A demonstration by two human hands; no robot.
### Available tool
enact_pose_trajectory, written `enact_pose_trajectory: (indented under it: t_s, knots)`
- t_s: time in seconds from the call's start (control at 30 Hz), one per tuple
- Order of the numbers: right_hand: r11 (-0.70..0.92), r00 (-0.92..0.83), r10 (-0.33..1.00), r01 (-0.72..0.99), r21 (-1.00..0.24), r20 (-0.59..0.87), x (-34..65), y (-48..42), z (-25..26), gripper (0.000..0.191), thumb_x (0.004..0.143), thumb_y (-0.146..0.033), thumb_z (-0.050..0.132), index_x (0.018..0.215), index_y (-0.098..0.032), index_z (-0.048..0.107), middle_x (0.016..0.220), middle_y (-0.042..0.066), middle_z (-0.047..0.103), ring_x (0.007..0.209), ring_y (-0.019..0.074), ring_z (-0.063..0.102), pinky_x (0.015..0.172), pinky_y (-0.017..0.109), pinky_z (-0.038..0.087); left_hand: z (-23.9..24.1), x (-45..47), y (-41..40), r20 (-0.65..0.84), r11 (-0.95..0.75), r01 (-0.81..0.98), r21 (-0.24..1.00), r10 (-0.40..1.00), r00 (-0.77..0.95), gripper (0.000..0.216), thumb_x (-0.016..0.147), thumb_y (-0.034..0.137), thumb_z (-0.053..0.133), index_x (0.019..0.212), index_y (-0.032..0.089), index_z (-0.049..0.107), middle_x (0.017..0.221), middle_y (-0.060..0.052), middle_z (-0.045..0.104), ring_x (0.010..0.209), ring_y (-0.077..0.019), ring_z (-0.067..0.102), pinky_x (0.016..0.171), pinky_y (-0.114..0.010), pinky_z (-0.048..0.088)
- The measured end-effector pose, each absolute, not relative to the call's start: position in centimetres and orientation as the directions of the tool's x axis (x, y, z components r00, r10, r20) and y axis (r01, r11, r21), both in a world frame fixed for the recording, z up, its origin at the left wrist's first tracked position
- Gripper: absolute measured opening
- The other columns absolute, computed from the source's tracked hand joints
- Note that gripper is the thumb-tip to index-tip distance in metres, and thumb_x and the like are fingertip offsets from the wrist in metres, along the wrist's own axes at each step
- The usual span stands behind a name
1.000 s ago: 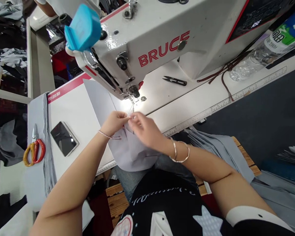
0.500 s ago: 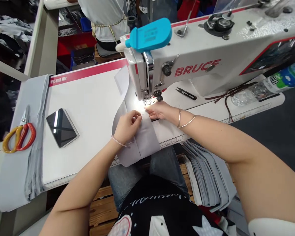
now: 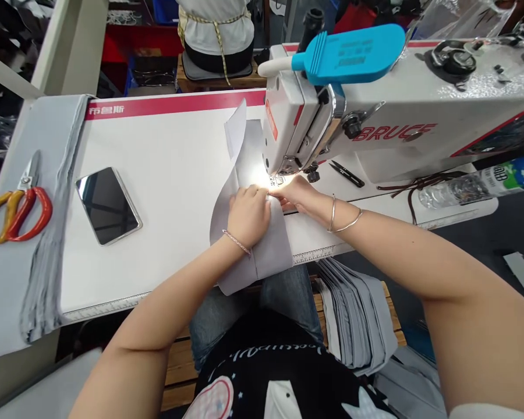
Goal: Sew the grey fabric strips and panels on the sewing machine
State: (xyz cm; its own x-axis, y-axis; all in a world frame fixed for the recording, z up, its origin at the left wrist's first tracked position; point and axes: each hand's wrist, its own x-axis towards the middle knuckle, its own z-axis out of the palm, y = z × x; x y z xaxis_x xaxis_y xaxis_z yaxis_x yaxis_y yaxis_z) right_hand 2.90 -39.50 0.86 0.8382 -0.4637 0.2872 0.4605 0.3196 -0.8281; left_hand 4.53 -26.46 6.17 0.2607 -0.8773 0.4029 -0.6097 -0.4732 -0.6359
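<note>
Grey fabric (image 3: 262,256) under both hands, left hand (image 3: 247,214) & right hand (image 3: 295,195) pinching it.

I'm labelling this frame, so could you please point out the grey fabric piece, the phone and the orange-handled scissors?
grey fabric piece (image 3: 271,256): head view, on its lower folded part.
phone (image 3: 108,205): head view, middle of its dark screen.
orange-handled scissors (image 3: 15,206): head view, on the handle loops.
</note>
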Motion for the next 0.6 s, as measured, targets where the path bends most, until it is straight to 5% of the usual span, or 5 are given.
enact_pose_trajectory:
  t_s: [0.1,0.27,0.43,0.6]
  knots:
    - [0.315,0.842,-0.484,0.423,-0.850,0.240,3.1,-39.5,0.9,0.018,0.082,-0.007,0.062,0.073,-0.018,0.050,0.054,-0.004,0.050,0.045,0.0097,0.047,0.041,0.021,0.043,5.4,4.6,-26.5,0.401,-0.473,-0.569,-0.672,-0.879,0.258,0.027,0.096,0.022,0.044,0.117,0.016,0.059,0.119,-0.010,0.062,0.117,-0.0295,0.052,0.094,-0.046,0.044]
    - [-0.092,0.800,-0.512,0.309,-0.947,0.311,3.0,-39.9,0.7,0.023,0.083,-0.024,0.067,0.067,-0.016,0.054,0.052,0.002,0.055,0.049,0.0159,0.055,0.053,0.027,0.047,4.5,5.5,-25.7,0.381,-0.436,-0.524,-0.731,-0.899,0.215,0.045,0.098,0.028,0.041,0.138,0.008,0.048,0.141,-0.015,0.051,0.133,-0.0303,0.041,0.107,-0.048,0.036]
    - [-0.552,0.618,-0.561,0.218,-0.805,0.551,2.8,-39.8,-0.3,0.029,0.091,-0.036,0.064,0.072,-0.014,0.061,0.065,0.005,0.062,0.059,0.0171,0.056,0.056,0.028,0.036,4.2,6.2,-24.8,0.328,-0.380,-0.498,-0.780,-0.925,0.192,0.052,0.100,0.031,0.038,0.145,0.006,0.042,0.151,-0.013,0.042,0.141,-0.0298,0.033,0.115,-0.048,0.028]
    - [-0.645,0.460,-0.576,0.253,-0.721,0.676,3.8,-39.3,-2.7,0.022,0.089,-0.035,0.071,0.099,-0.016,0.067,0.089,0.004,0.067,0.079,0.0199,0.060,0.064,0.029,0.038,4.2,6.2,-24.5,0.289,-0.333,-0.454,-0.826,-0.943,0.165,0.053,0.100,0.033,0.038,0.145,0.006,0.042,0.151,-0.015,0.041,0.141,-0.0321,0.034,0.114,-0.052,0.030]
